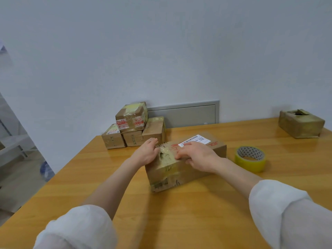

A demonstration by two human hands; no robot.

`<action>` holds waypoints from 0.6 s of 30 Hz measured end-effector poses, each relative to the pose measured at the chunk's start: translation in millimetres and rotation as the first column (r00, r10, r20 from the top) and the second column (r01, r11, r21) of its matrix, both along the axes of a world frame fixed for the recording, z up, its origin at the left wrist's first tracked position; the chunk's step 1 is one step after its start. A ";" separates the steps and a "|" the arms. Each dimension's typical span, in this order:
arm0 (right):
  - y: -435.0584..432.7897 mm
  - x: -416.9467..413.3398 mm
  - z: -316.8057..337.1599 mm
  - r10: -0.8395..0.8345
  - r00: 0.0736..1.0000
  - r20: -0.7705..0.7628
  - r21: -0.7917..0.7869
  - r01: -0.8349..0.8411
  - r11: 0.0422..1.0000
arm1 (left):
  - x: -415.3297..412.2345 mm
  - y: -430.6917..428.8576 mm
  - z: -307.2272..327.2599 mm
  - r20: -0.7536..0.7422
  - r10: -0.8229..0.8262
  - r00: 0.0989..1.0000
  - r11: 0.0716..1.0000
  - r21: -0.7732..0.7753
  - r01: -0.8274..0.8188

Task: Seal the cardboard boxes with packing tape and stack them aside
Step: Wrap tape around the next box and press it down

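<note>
Pressing box (185, 164), both hands (146, 153) flat.

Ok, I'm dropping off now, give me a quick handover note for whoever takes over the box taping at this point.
Left hand: pressed on the left top edge of the box in front, holding nothing.
Right hand: flat on the box top, smoothing tape, holding nothing.
Tape roll: on the table, right of that box.
Done: four taped boxes stacked at the far left by the wall.
Left: finish this box and stack it; the far-right box appears to have its top still open.
</note>
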State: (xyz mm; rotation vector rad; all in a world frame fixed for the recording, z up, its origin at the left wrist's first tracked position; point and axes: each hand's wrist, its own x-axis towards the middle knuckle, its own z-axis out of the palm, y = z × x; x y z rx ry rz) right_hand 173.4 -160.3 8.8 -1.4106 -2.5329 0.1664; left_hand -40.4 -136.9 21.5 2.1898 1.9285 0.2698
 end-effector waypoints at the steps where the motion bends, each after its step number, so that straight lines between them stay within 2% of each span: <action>1: 2.0 1.8 -0.5 -0.012 1.000 0.026 0.044 0.011 0.999 | -0.1 -0.1 0.4 -0.008 0.003 1.000 0.999 -0.034 -0.003; 4: 7.0 10.6 -1.5 -0.180 0.983 0.024 0.169 0.173 0.970 | 7.0 -3.7 1.1 -0.034 -0.011 0.999 1.000 -0.019 0.011; 6: 11.9 16.6 0.5 -0.302 0.953 -0.016 0.156 0.300 0.941 | 16.2 -8.7 1.6 -0.063 -0.007 0.998 1.000 0.025 0.009; 8: 16.1 21.3 4.2 -0.345 0.938 -0.039 0.066 0.347 0.936 | 27.5 -14.8 0.3 -0.052 0.014 0.999 0.998 0.058 -0.011; 10: 18.2 25.0 5.1 -0.338 0.937 -0.095 -0.049 0.334 0.941 | 41.4 -20.5 -3.5 -0.006 0.025 1.000 0.997 0.080 -0.025; 13: 14.3 27.8 -0.7 -0.318 0.943 -0.100 -0.110 0.307 0.945 | 65.2 -28.8 -10.8 0.059 0.020 0.998 0.997 0.072 -0.024; 16: 11.4 31.6 -3.3 -0.294 0.951 -0.100 -0.132 0.280 0.951 | 76.8 -31.5 -14.8 -0.035 -0.037 0.999 0.981 0.189 0.043; 18: 11.7 35.9 -2.1 -0.267 0.956 -0.123 -0.158 0.247 0.956 | 78.7 -28.0 -13.5 -0.030 -0.161 0.987 0.956 0.242 0.163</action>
